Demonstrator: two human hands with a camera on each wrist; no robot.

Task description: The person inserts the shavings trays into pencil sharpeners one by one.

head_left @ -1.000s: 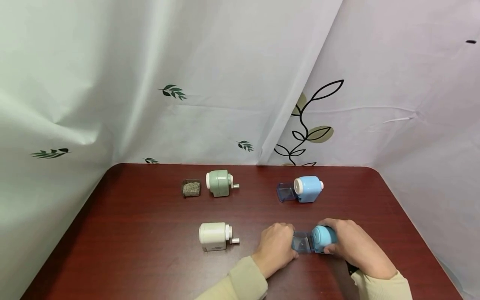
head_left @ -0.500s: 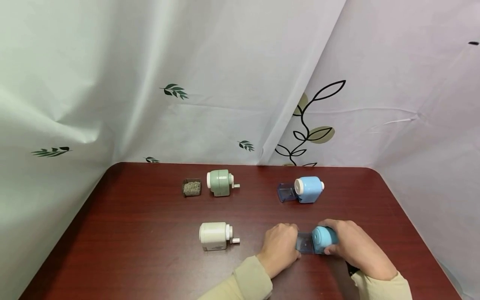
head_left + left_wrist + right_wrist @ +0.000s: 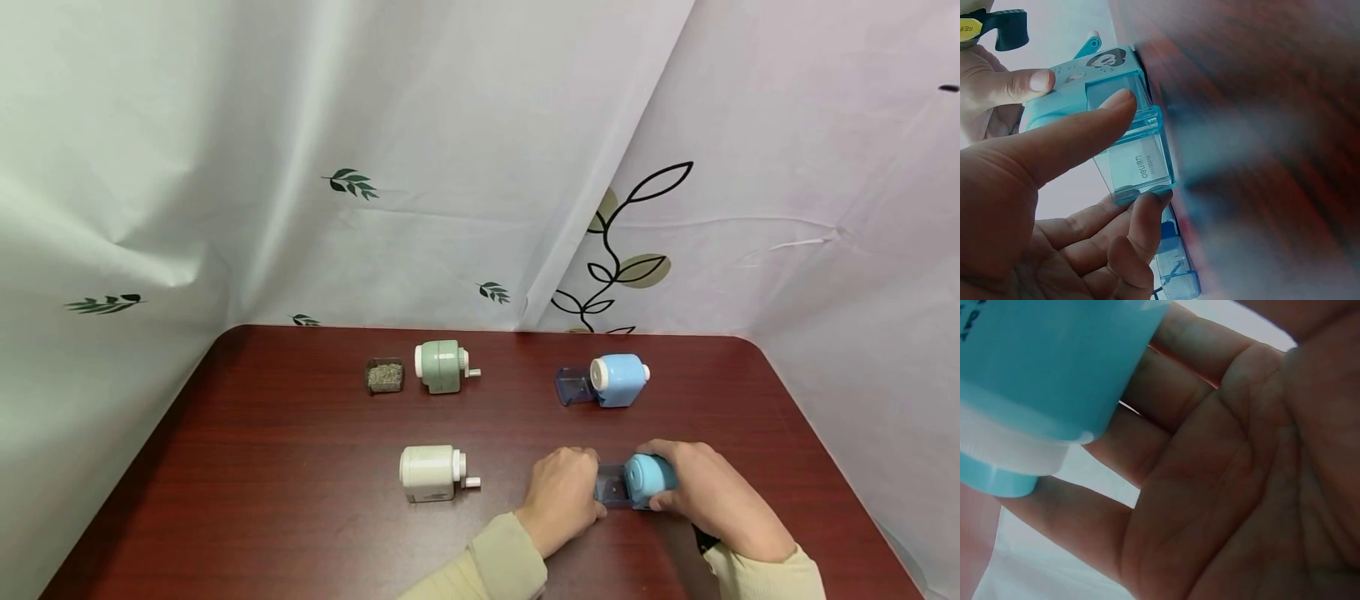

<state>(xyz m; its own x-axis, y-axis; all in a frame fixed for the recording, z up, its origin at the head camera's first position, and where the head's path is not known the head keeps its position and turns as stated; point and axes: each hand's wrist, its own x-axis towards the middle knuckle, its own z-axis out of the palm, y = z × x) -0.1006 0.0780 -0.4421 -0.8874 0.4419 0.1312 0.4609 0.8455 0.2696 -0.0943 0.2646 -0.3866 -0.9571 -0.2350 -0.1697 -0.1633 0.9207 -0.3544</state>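
A turquoise hand-crank pencil sharpener (image 3: 649, 478) stands at the front right of the table, its clear shavings drawer (image 3: 613, 486) partly out on the left side. My left hand (image 3: 562, 498) holds that drawer by its outer end; in the left wrist view, thumb and fingers lie on opposite sides of the drawer (image 3: 1138, 164). Gripping the sharpener's body from the right is my right hand (image 3: 705, 492). In the right wrist view, fingers curve behind the turquoise body (image 3: 1054, 369). Some of the right fingertips are hidden.
A cream sharpener (image 3: 429, 473) stands left of my hands. Farther back are a green sharpener (image 3: 441, 367), a small drawer of shavings (image 3: 385, 377) beside it, and a blue sharpener (image 3: 618, 380) with its drawer (image 3: 574, 386) out. A patterned curtain (image 3: 420, 167) borders the table.
My left hand has shifted slightly to the right, and the clear drawer sits a little farther into the turquoise sharpener. The right hand has hardly moved.
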